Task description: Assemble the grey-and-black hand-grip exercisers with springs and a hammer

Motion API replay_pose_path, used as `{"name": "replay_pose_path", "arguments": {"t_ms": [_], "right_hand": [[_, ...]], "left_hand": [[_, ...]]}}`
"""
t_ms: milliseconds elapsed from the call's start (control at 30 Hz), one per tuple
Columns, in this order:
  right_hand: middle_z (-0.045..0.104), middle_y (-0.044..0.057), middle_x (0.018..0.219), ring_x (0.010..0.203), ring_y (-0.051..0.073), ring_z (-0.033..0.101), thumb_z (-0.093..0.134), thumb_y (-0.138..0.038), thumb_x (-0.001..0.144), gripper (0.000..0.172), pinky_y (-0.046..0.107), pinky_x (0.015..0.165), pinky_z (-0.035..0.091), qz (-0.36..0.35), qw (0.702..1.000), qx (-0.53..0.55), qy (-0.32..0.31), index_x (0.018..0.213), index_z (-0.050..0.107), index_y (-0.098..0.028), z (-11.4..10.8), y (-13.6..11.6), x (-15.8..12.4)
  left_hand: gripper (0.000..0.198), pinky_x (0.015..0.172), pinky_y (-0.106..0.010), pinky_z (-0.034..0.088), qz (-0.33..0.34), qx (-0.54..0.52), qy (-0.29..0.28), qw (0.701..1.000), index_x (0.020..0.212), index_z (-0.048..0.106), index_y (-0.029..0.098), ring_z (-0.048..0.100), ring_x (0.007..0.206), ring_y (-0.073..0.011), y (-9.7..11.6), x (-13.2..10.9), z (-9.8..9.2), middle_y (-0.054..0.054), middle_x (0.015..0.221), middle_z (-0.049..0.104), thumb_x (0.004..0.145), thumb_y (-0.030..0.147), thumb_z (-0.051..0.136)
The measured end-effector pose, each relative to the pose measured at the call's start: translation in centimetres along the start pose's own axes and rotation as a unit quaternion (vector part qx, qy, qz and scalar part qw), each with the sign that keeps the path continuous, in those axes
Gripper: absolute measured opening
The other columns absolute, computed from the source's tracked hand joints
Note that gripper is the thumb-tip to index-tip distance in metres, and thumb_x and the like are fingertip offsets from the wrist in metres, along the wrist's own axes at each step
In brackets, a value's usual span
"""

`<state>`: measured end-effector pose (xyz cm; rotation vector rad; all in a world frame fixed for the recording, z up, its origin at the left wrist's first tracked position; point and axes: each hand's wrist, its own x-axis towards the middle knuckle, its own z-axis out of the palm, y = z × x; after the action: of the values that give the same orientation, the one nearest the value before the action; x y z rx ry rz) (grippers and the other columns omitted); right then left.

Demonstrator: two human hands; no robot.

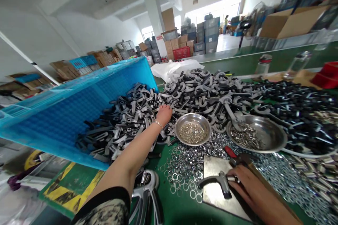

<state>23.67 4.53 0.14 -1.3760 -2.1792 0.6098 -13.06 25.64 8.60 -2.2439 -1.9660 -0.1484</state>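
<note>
My left hand (164, 114) reaches out to the edge of a heap of grey metal handle parts (200, 88), its fingers curled down among them. What lies under the fingertips is hidden. Close to me, my right hand (244, 179) is closed on a grey hook-shaped handle part (220, 182), which rests over a flat steel plate (211, 165). A short silver cylinder shows by the right fingers. Just behind the plate lies a hammer (241, 160), partly covered by that hand. Loose silver rings (182, 175) spread left of the plate.
A blue crate (52, 112) tipped on its side spills handle parts at left. Two steel bowls hold small fittings (192, 132) and pins (246, 137). Black parts (303, 112) heap at right. Assembled spring tools (148, 197) lie at front. Two clear jars (263, 65) stand behind.
</note>
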Motion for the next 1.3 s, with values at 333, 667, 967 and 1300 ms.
{"name": "replay_pose_path", "arguments": {"t_ms": [333, 667, 967, 1300], "right_hand": [[0.073, 0.008, 0.09, 0.081, 0.024, 0.073, 0.045, -0.051, 0.098, 0.033, 0.042, 0.08, 0.057, 0.192, 0.874, 0.446, 0.023, 0.118, 0.04, -0.024, 0.6, -3.5, -2.1], [0.073, 0.008, 0.098, 0.073, 0.013, 0.066, 0.075, -0.043, 0.084, 0.036, 0.024, 0.07, 0.054, 0.306, 0.723, 0.619, -0.011, 0.105, 0.066, -0.016, -1.0, -5.4, -6.6], [0.06, 0.001, 0.068, 0.059, 0.013, 0.051, 0.056, -0.06, 0.09, 0.046, 0.025, 0.057, 0.042, 0.272, 0.859, 0.418, -0.114, 0.077, 0.065, -0.017, -0.6, -7.0, -10.5], [0.069, 0.006, 0.081, 0.077, 0.026, 0.068, 0.039, -0.049, 0.098, 0.027, 0.031, 0.067, 0.043, 0.142, 0.984, 0.088, -0.065, 0.092, 0.05, -0.025, -1.3, -10.3, -9.0]], "left_hand": [[0.031, 0.095, -0.037, 0.047, -0.034, -0.134, 0.161, 0.977, 0.126, 0.057, 0.019, 0.062, 0.101, -0.0221, -3.0, -6.0, -4.9, -0.011, 0.115, 0.065, 0.097, 0.025, 0.049], [0.043, 0.084, -0.033, 0.058, -0.006, -0.683, -0.019, 0.73, 0.126, 0.059, 0.023, 0.068, 0.09, -0.017, 6.2, -24.3, -7.6, -0.005, 0.107, 0.067, 0.086, 0.03, 0.071], [0.038, 0.057, -0.025, 0.051, -0.13, -0.809, -0.312, 0.481, 0.105, 0.046, 0.017, 0.069, 0.061, -0.016, 17.7, -35.3, -0.2, -0.007, 0.089, 0.072, 0.093, 0.052, 0.053], [0.032, 0.033, -0.019, 0.032, -0.135, -0.725, -0.238, 0.633, 0.107, 0.044, 0.022, 0.047, 0.032, -0.0117, 20.6, -32.2, -2.3, 0.007, 0.049, 0.053, 0.098, 0.052, 0.035]]}}
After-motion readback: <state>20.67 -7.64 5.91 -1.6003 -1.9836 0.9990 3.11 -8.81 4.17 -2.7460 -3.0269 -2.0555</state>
